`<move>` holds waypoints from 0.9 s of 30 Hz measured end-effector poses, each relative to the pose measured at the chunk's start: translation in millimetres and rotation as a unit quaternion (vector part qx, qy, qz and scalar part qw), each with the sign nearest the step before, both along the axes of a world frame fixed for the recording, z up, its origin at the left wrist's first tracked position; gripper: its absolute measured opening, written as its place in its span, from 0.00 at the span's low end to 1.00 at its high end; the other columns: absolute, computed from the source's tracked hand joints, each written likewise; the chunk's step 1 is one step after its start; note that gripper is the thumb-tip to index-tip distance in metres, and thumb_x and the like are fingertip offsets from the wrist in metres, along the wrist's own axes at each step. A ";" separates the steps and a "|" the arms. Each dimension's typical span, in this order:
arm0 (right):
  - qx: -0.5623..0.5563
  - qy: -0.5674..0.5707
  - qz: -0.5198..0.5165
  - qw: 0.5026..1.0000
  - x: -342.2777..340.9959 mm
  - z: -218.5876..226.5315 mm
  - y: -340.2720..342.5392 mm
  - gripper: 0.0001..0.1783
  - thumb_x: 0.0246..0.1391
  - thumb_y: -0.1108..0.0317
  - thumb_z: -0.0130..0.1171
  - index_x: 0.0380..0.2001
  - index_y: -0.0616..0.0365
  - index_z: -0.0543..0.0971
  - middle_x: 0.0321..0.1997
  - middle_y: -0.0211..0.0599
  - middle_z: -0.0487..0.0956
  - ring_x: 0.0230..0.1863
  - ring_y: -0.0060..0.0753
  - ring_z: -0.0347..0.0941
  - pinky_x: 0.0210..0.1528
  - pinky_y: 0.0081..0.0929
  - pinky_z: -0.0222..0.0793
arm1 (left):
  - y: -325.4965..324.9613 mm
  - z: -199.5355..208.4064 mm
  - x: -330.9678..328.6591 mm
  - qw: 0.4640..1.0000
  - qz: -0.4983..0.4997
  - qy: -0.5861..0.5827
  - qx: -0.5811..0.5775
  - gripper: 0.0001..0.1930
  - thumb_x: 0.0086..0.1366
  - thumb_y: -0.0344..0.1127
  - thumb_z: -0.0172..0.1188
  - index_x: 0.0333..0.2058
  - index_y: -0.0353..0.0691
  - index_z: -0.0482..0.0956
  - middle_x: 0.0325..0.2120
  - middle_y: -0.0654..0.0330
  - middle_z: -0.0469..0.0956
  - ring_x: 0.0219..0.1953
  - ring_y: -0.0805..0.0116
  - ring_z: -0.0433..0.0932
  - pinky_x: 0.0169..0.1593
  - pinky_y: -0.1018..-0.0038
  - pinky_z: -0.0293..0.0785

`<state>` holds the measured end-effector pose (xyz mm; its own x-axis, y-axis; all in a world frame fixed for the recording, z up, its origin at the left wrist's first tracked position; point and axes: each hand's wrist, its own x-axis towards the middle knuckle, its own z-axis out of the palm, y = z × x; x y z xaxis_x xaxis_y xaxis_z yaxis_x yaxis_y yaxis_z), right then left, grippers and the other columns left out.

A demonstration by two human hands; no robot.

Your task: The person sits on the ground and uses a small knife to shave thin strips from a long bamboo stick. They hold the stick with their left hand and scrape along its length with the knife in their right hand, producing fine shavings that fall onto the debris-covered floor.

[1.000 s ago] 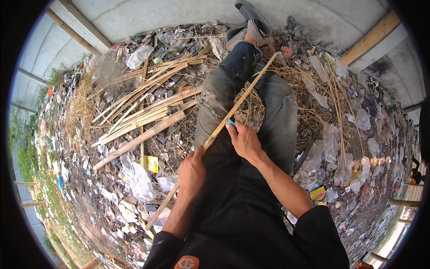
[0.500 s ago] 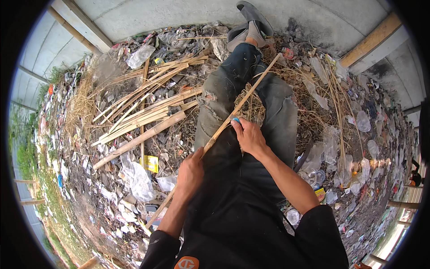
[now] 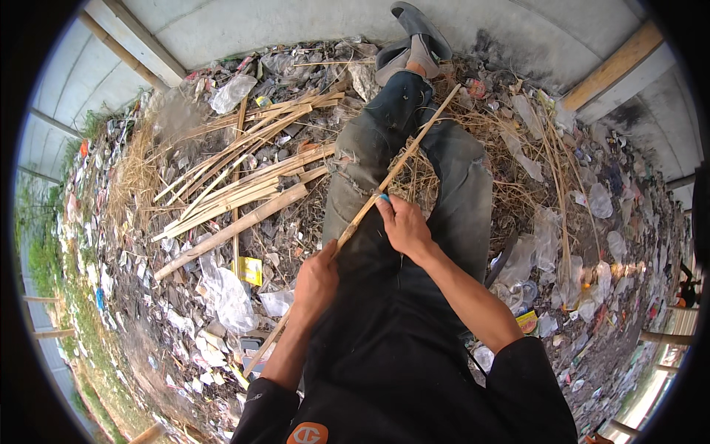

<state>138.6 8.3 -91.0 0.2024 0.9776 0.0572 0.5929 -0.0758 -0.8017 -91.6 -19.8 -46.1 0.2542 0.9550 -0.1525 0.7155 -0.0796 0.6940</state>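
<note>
A long, narrow bamboo strip point(image 3: 416, 144) slants across my lap, its far end near my lower legs and its near end passing under my left forearm. My left hand point(image 3: 316, 281) is closed around it above my left thigh. Farther up the strip, my right hand point(image 3: 407, 226) is closed, its thumb pressed against the bamboo. Something small and blue point(image 3: 384, 198) shows at that thumb; whether it is a wrap or part of a tool I cannot tell. My right fingers are mostly hidden under the hand.
Split bamboo pieces point(image 3: 244, 192) lie in a pile left of my legs. Litter, plastic bags point(image 3: 225, 296) and dry straw point(image 3: 133, 174) cover the ground. A concrete wall point(image 3: 296, 22) stands beyond my sandalled feet point(image 3: 414, 48), with a bamboo pole point(image 3: 614, 66) at the right.
My right hand has shifted slightly left and up. The far end of the bamboo strip has moved a little left. My left hand stays gripped on it.
</note>
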 end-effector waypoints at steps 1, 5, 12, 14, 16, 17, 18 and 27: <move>0.021 -0.011 0.026 0.999 -22.3 -5.6 -19.9 0.27 0.75 0.50 0.50 0.26 0.62 0.73 0.20 0.56 0.75 0.26 0.65 0.74 0.28 0.52 0.65 | 0.4 0.9 1.2 1.000 0.001 0.002 0.003 0.17 0.69 0.29 0.57 0.55 0.30 0.81 0.40 0.31 0.82 0.45 0.34 0.83 0.52 0.53 0.77; -0.021 -0.015 0.033 0.999 -16.0 5.7 -19.6 0.27 0.75 0.51 0.50 0.27 0.61 0.73 0.19 0.55 0.74 0.25 0.63 0.76 0.27 0.52 0.65 | -6.1 -9.6 -8.0 0.999 -0.003 -0.031 0.026 0.18 0.69 0.29 0.57 0.55 0.30 0.81 0.36 0.31 0.82 0.41 0.32 0.82 0.49 0.53 0.77; -0.005 0.123 0.082 0.989 -31.9 -6.4 -28.0 0.29 0.74 0.48 0.51 0.25 0.62 0.73 0.15 0.44 0.70 0.17 0.40 0.65 0.25 0.39 0.63 | 2.9 -12.0 -6.7 1.000 -0.013 -0.024 0.014 0.18 0.70 0.29 0.56 0.56 0.30 0.81 0.30 0.40 0.83 0.36 0.42 0.86 0.47 0.55 0.78; -0.036 0.171 0.108 0.979 -28.8 -8.2 -27.3 0.29 0.74 0.48 0.52 0.24 0.60 0.72 0.15 0.36 0.69 0.18 0.30 0.65 0.25 0.35 0.62 | -1.0 -15.3 -11.8 0.999 -0.027 -0.023 0.021 0.18 0.70 0.29 0.56 0.56 0.30 0.80 0.28 0.42 0.84 0.34 0.45 0.86 0.46 0.57 0.78; -0.103 0.241 0.129 0.956 -20.8 -6.7 -23.5 0.29 0.73 0.46 0.54 0.22 0.55 0.70 0.16 0.21 0.65 0.18 0.15 0.60 0.22 0.26 0.57 | -4.5 -18.4 -10.9 1.000 -0.013 -0.026 0.008 0.18 0.70 0.30 0.56 0.56 0.30 0.80 0.28 0.43 0.84 0.33 0.45 0.86 0.45 0.58 0.78; -0.137 0.282 0.132 0.940 -19.9 -4.6 -22.5 0.28 0.73 0.47 0.54 0.22 0.54 0.70 0.15 0.20 0.64 0.17 0.14 0.58 0.21 0.25 0.55 | -4.3 -18.5 -10.3 1.000 -0.007 -0.028 0.005 0.18 0.70 0.30 0.55 0.56 0.30 0.80 0.28 0.43 0.84 0.33 0.46 0.86 0.45 0.59 0.78; -0.171 0.321 0.135 0.922 -18.8 -2.2 -21.3 0.28 0.73 0.47 0.54 0.22 0.52 0.69 0.15 0.19 0.62 0.17 0.13 0.57 0.19 0.23 0.53 | -3.8 -15.9 -10.4 1.000 -0.004 -0.027 -0.005 0.18 0.69 0.29 0.56 0.56 0.30 0.80 0.31 0.41 0.83 0.35 0.43 0.85 0.46 0.58 0.78; -0.205 0.395 0.102 0.890 -7.1 19.5 -19.0 0.27 0.70 0.47 0.58 0.20 0.51 0.70 0.16 0.17 0.63 0.19 0.13 0.56 0.20 0.25 0.54 | -3.4 -8.7 -9.7 0.999 -0.001 -0.035 -0.020 0.20 0.66 0.26 0.58 0.56 0.32 0.80 0.40 0.35 0.83 0.42 0.36 0.83 0.46 0.54 0.78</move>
<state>131.5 -10.7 -71.5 -0.1633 0.9044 -0.3941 -0.1083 -0.4135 -0.9040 -101.4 -23.2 -54.8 0.2680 0.9480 -0.1716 0.6645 -0.0529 0.7454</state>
